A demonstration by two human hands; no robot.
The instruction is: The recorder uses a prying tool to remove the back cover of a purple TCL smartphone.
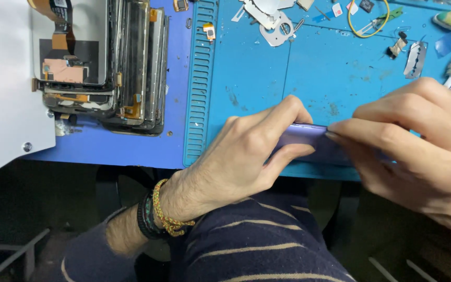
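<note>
Blue matting covers our workbench, with one stack of stripped phone screens at its far-left corner. At the near edge, our left hand and right hand both pinch one purple phone; one razor blade lies far right.

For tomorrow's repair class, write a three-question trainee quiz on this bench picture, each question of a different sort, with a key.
1. True or false: both hands grip the purple phone.
2. Which lies nearest the stack of screen panels? A yellow wire loop B razor blade C white sheet
3. What is worn on the left hand wrist?

Key: 1 true. 2 C, the white sheet. 3 Braided bracelets.
</note>
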